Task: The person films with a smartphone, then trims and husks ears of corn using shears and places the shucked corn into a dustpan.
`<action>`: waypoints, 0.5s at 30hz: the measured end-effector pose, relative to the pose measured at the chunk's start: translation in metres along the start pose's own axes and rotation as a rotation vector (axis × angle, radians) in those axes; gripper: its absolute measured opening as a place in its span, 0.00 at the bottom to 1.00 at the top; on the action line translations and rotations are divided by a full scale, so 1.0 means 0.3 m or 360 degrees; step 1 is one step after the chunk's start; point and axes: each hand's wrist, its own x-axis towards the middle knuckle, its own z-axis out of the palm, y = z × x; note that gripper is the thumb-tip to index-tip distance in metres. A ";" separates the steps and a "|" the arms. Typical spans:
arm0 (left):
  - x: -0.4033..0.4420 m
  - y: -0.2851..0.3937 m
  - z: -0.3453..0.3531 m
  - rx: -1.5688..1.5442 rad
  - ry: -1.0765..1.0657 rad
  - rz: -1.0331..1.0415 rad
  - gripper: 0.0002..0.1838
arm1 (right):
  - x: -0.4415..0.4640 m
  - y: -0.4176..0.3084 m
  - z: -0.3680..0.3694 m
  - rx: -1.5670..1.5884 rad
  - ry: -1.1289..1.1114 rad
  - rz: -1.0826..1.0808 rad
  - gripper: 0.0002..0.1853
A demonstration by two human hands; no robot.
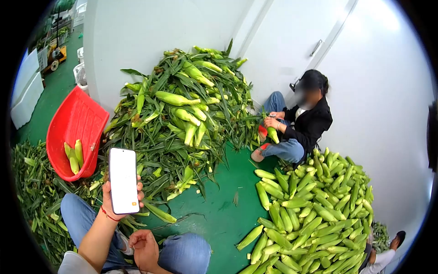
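Seen from head height, looking down: gripping a smartphone point(123, 180) in the left hand point(108, 198), thumb along one long edge, fingers wrapped around the other. Held nearly upright in view, long axis running top to bottom with a slight lean, bright white screen turned toward the camera, small orange icon near its lower right corner. Tied around the left wrist, a red string bracelet point(109, 213).

Below the phone and slightly to its right, apart from it, the right hand point(145, 249), loosely open, fingers a little curled, with nothing visible in its grasp. Nearer to the phone by far, indeed closed on it: the left hand. Between the hands and the far wall, a green floor point(210, 201) and a big heap of leafy corn ears point(178, 99). Just right of the phone's lower end, a single corn ear point(159, 213), lying slantwise.

To the left, a red plastic scoop-shaped basket point(86, 112) with a few ears inside. At right, a large pile of trimmed corn point(315, 223). Beyond it, seated against the pale wall point(388, 114), another person in a black jacket point(312, 123), holding an ear.
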 end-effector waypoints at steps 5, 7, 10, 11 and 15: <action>-0.102 0.053 0.018 0.0100 0.0082 0.0170 0.44 | -0.009 0.058 -0.013 0.0060 -0.0066 -0.0060 0.24; -0.180 0.108 0.023 0.0136 0.0255 0.0301 0.44 | 0.010 0.154 -0.081 0.0120 -0.0113 -0.0132 0.22; -0.354 0.240 0.072 0.0239 0.0333 0.0545 0.43 | 0.006 0.219 -0.124 -0.0075 -0.0195 -0.0287 0.19; -0.432 0.288 0.072 0.0388 0.0418 0.0650 0.42 | -0.013 0.193 -0.126 -0.0335 -0.0228 -0.0377 0.19; -0.738 0.377 0.147 0.0705 0.0957 0.1044 0.35 | -0.035 0.102 -0.096 -0.0805 -0.0347 -0.0626 0.19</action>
